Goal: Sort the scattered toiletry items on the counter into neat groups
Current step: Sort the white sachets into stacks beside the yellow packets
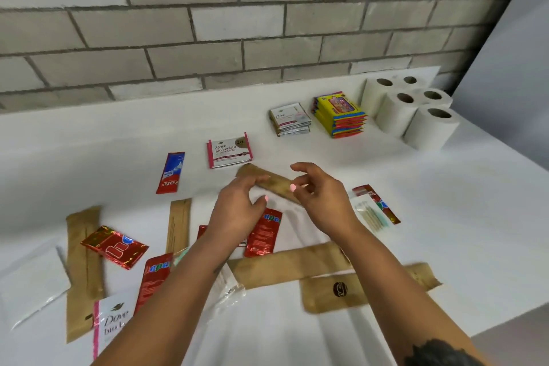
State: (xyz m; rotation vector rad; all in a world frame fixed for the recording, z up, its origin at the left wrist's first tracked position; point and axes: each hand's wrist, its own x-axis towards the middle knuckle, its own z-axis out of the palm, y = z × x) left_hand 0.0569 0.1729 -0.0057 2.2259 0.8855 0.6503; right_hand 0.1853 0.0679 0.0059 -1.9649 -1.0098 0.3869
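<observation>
Pinching a brown paper sleeve (276,183) with my left hand (240,205) and right hand (320,199), I am holding it near the Dove sachet (229,150).

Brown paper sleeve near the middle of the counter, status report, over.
Left hand and right hand both at the long brown paper sleeve, grip unclear. Red foil sachet lies below the hands. Toilet rolls grouped far right.

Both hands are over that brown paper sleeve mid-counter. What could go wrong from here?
1. Neither the left hand nor the right hand clearly grips the brown sleeve; it may slip.
2. The forearms hang over red sachets; a sweep could scatter them further.
3. The yellow packet stack stands close beside the toilet rolls; nudging either could topple it.
</observation>
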